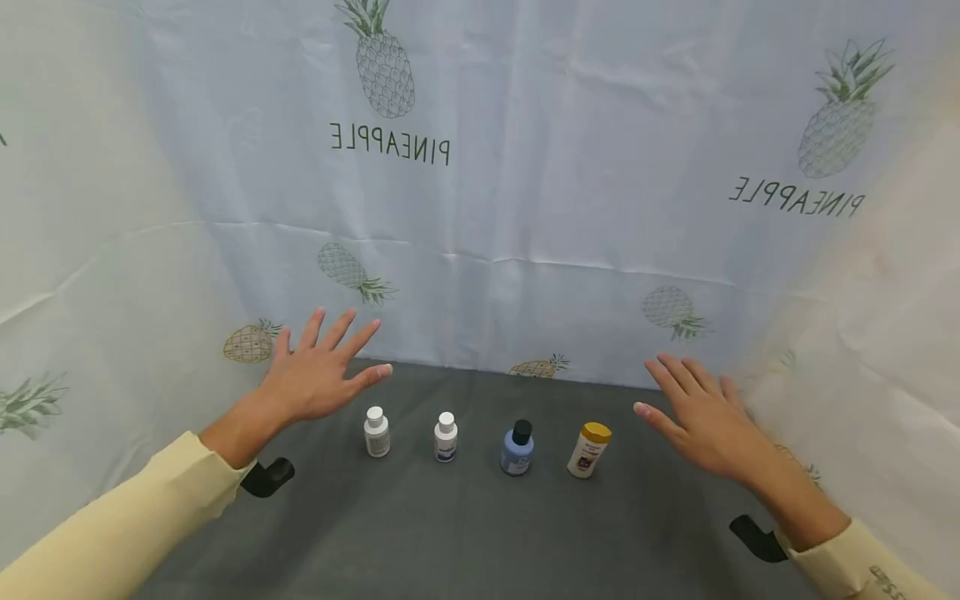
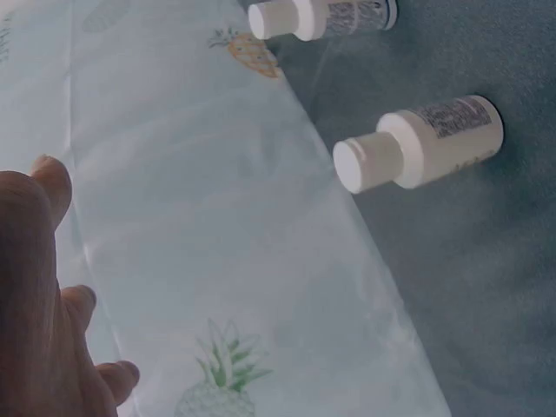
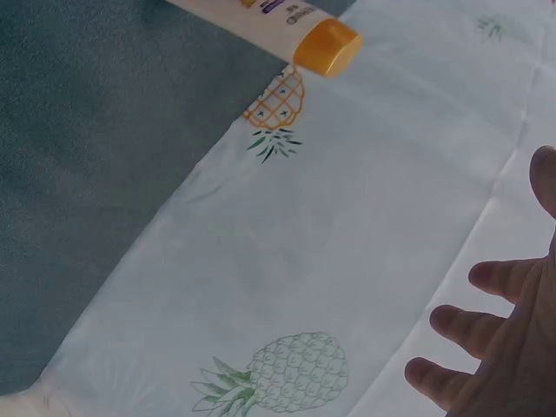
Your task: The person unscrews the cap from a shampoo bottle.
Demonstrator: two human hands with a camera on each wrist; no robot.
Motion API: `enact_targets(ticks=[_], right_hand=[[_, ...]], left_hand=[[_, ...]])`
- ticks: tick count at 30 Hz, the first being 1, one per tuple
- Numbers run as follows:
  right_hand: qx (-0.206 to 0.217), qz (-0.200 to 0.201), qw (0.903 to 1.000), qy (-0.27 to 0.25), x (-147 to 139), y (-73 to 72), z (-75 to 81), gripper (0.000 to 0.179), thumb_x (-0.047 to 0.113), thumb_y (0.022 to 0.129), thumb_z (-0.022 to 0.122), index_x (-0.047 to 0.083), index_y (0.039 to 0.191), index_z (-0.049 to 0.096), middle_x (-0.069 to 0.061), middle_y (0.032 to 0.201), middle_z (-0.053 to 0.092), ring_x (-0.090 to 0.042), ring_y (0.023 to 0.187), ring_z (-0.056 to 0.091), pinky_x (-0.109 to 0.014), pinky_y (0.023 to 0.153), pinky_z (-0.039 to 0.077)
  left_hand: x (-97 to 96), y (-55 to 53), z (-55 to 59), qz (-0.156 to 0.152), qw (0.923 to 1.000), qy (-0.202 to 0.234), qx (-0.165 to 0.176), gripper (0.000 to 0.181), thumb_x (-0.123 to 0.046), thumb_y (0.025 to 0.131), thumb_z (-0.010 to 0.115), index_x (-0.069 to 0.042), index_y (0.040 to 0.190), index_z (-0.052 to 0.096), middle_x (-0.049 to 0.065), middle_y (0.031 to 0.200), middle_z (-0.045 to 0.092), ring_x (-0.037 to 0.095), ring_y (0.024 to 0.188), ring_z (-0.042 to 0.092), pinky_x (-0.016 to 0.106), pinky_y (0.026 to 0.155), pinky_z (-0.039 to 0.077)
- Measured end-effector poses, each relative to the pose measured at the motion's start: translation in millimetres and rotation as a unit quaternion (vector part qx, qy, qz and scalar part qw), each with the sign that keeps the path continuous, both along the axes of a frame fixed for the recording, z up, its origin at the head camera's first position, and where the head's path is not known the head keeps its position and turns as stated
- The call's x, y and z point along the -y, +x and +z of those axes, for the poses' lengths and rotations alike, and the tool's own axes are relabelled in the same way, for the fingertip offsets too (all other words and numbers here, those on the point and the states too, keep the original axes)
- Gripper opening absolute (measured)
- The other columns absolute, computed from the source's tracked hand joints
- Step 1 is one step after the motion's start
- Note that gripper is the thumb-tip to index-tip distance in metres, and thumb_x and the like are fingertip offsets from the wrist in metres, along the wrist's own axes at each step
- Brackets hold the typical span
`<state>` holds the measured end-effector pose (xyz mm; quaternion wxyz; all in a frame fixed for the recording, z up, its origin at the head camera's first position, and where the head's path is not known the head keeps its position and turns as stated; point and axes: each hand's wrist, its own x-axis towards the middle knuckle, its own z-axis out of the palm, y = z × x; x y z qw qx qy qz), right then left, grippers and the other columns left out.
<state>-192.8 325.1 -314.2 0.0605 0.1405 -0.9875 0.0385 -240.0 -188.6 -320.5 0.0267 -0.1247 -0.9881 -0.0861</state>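
Note:
Four small bottles would be too many to number, so several stand in a row on the dark grey surface. From the left come a white bottle with a white cap, a second white bottle, a blue bottle with a black cap, and a white bottle with a yellow cap. My left hand hovers with spread fingers, nearest the leftmost white bottle. To the right of the yellow-capped bottle, my right hand is raised, fingers extended. Both hands hold nothing.
A pale cloth printed with pineapples hangs behind the grey surface, with more light cloth at both sides. Black wrist mounts sit below both wrists.

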Motion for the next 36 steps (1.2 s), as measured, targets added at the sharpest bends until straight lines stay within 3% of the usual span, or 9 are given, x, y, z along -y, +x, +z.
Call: enact_targets(ticks=[6,15,27,36], right_hand=[[0.000,-0.001,0.9998,-0.021,7.2,9.8,-4.7,0.081,0.058,0.105,0.053,0.012,0.166,0.027,-0.021,0.172,0.024,-0.051,0.156,0.018,-0.083,0.115,0.009],[0.007,0.007,0.9988,-0.048,12.2,9.9,-13.3,0.082,0.057,0.104,0.056,0.012,0.166,0.027,-0.021,0.172,0.024,-0.051,0.157,0.018,-0.081,0.118,0.010],[0.013,0.010,0.9980,-0.061,6.2,9.7,-23.3,0.082,0.055,0.104,0.057,0.012,0.166,0.026,-0.021,0.172,0.024,-0.052,0.156,0.019,-0.080,0.117,0.013],[0.022,0.017,0.9966,-0.078,8.8,5.9,-33.1,0.082,0.054,0.104,0.058,0.009,0.165,0.027,-0.023,0.171,0.025,-0.054,0.155,0.021,-0.080,0.116,0.016]], left_hand=[[-8.4,-3.8,-8.6,-0.023,0.9996,0.015,-0.009,0.085,-0.077,0.100,0.039,-0.034,0.168,0.015,0.013,0.177,0.008,0.053,0.160,-0.003,0.082,0.119,-0.003],[-22.9,-0.7,-13.9,-0.045,0.9985,0.027,-0.014,0.083,-0.074,0.101,0.042,-0.033,0.168,0.016,0.012,0.178,0.007,0.051,0.161,-0.002,0.079,0.122,-0.001],[-65.4,-8.4,-17.7,-0.074,0.9958,0.046,-0.029,0.081,-0.069,0.101,0.049,-0.035,0.168,0.018,0.006,0.178,0.007,0.045,0.163,-0.002,0.076,0.125,0.001],[-96.5,-11.4,-24.9,-0.098,0.9933,0.058,-0.020,0.081,-0.071,0.101,0.046,-0.037,0.168,0.014,0.004,0.178,0.007,0.041,0.164,-0.001,0.071,0.128,0.005]])
